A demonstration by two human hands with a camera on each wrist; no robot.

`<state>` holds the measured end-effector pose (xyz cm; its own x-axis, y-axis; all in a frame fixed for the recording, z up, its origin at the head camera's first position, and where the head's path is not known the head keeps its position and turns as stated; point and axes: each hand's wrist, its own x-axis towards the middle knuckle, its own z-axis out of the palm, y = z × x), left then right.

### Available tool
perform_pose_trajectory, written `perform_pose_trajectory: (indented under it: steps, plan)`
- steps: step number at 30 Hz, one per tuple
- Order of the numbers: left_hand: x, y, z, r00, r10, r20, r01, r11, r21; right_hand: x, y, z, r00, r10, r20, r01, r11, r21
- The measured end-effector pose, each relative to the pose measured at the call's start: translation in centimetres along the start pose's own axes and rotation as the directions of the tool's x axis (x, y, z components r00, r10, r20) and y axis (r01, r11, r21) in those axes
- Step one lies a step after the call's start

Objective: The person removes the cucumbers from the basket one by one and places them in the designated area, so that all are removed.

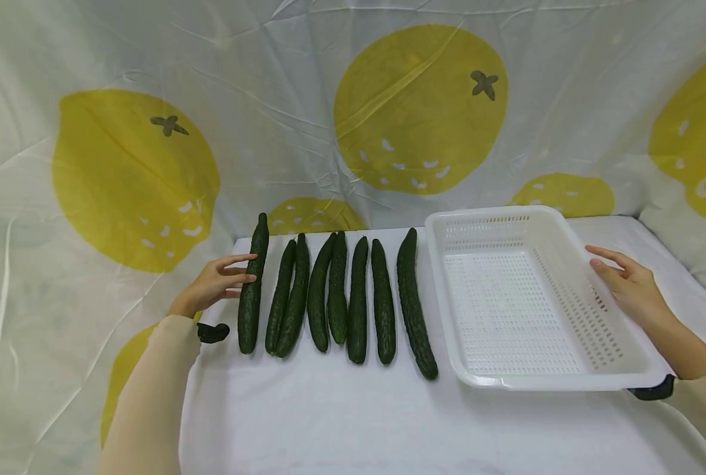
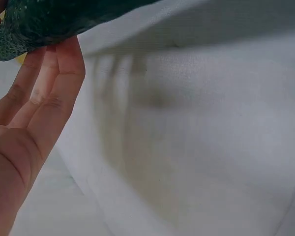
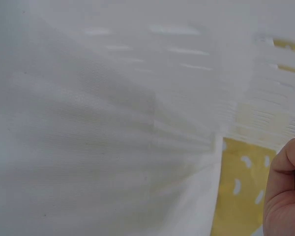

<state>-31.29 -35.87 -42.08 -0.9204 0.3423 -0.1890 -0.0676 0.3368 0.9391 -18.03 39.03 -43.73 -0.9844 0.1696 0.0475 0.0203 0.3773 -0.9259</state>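
Observation:
My left hand (image 1: 215, 284) holds the leftmost cucumber (image 1: 253, 290) near its middle. In the left wrist view the fingers (image 2: 64, 73) reach against the underside of that cucumber (image 2: 54, 22), and the thumb is mostly out of frame. On the right, my right hand (image 1: 629, 280) holds the right rim of a white plastic basket (image 1: 501, 380), thumb and index finger at the edge. Only part of the right hand (image 3: 287, 189) shows in the right wrist view, with a bent finger. Slots pierce the basket's walls and floor, and nothing lies inside it.
Several more dark green cucumbers (image 1: 357, 300) lie in a row between the held one and the basket. A white cloth (image 1: 329, 422) covers the table. Behind hangs a white curtain (image 1: 270, 132) printed with yellow lemons.

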Motion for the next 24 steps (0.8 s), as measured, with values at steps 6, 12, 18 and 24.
perform_pose_trajectory:
  steps: [6,12,18,24]
  plan:
    - [0.4,-0.7,0.1,1.000,-0.015,0.010,0.015,1.000,0.025,0.0,-0.1,0.1,1.000,-0.002,-0.002,0.002,1.000,0.020]
    - [0.7,-1.2,0.3,1.000,-0.025,0.015,0.024,0.998,0.059,-0.1,-0.2,0.2,1.000,-0.003,-0.002,0.003,1.000,0.028]
    - [1.2,-1.8,0.5,0.999,-0.044,0.015,0.043,0.996,0.076,0.0,-0.1,0.2,1.000,-0.002,-0.008,0.002,1.000,0.002]
    - [1.6,-2.2,0.5,0.998,-0.065,0.017,0.063,0.993,0.098,0.0,0.0,0.2,1.000,0.003,-0.011,-0.003,1.000,0.004]
